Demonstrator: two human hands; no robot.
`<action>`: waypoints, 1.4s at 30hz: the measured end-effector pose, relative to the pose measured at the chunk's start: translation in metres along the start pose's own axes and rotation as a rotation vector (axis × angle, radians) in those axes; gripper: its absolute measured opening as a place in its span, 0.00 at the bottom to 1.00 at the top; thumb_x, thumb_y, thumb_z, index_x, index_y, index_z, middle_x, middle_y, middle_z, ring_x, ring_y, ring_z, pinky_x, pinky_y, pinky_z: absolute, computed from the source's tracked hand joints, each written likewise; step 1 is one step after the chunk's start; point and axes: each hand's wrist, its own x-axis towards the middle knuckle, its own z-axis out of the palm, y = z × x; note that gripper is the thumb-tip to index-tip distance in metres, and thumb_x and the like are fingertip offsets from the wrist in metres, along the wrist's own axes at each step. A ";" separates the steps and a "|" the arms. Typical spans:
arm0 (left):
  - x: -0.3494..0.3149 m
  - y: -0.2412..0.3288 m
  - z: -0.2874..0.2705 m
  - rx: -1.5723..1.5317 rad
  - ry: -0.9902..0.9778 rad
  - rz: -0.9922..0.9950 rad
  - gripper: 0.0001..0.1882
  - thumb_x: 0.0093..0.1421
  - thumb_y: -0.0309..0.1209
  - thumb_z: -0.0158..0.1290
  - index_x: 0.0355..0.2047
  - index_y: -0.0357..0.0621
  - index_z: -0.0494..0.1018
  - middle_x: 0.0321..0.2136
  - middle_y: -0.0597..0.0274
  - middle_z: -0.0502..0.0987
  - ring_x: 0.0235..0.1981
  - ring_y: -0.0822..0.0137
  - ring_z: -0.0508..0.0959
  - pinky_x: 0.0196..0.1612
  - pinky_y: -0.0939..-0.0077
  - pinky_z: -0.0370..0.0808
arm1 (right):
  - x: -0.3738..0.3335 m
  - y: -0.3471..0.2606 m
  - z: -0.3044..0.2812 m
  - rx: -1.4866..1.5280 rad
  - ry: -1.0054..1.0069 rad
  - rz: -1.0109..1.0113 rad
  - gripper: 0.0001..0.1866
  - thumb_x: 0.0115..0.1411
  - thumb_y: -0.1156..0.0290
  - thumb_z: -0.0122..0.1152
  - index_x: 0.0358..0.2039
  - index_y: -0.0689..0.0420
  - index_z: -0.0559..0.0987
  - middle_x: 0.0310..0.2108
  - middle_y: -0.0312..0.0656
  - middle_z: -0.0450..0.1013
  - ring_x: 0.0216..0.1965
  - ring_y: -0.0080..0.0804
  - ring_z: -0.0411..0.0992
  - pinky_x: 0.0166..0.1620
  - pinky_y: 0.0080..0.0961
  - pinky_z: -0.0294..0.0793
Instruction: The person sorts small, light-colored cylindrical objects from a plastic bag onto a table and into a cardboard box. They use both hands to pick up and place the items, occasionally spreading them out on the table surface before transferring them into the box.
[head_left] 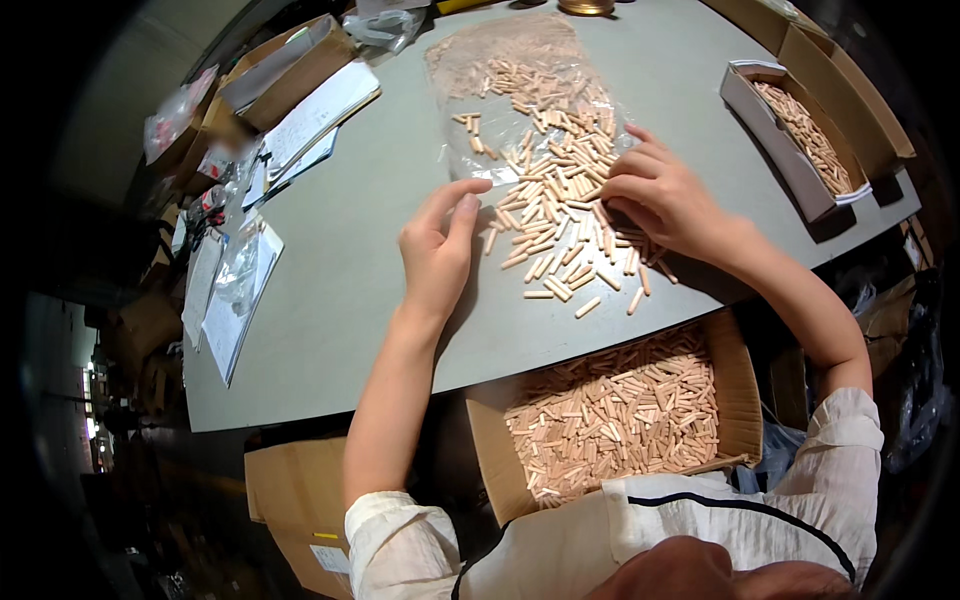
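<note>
Short wooden dowel pins [555,190] lie in a loose pile on the grey table. The pile runs from a clear plastic bag [465,60], which has more pins on and in it, toward the table's near edge. At the pile's left side is my left hand [437,243], thumb and forefinger apart and nothing between them. My right hand [668,195] rests over the right side of the pile. Its little finger sticks out, while the forefinger and thumb bend together among the pins; whatever they hold is hidden. Below the table edge stands a cardboard box [738,400] full of dowel pins.
A narrow white box [765,140] of pins stands at the right, beside an open brown carton [850,100]. Papers [320,115], a clipboard sheet [240,300] and a cardboard tray [290,65] lie along the left. Another carton [295,500] sits below at left.
</note>
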 end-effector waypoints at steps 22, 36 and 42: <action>-0.004 0.007 0.011 0.074 -0.163 0.312 0.08 0.67 0.27 0.60 0.43 0.38 0.75 0.37 0.58 0.83 0.31 0.68 0.82 0.33 0.76 0.79 | 0.068 -0.061 0.010 0.358 0.008 0.103 0.10 0.69 0.66 0.62 0.40 0.61 0.76 0.31 0.47 0.77 0.33 0.44 0.76 0.38 0.35 0.75; 0.009 0.003 -0.018 -0.729 0.115 -0.386 0.12 0.74 0.27 0.43 0.49 0.31 0.71 0.42 0.47 0.79 0.40 0.59 0.84 0.41 0.72 0.84 | 0.053 -0.070 0.019 0.276 -0.313 0.062 0.30 0.72 0.56 0.54 0.66 0.65 0.67 0.58 0.62 0.70 0.59 0.57 0.70 0.63 0.49 0.67; 0.019 -0.004 -0.026 -1.057 0.200 -0.595 0.09 0.71 0.29 0.45 0.44 0.35 0.71 0.41 0.51 0.78 0.47 0.55 0.81 0.46 0.68 0.81 | -0.003 -0.082 -0.003 -0.052 -0.545 -0.099 0.52 0.67 0.33 0.47 0.73 0.68 0.55 0.75 0.59 0.50 0.78 0.51 0.45 0.77 0.54 0.36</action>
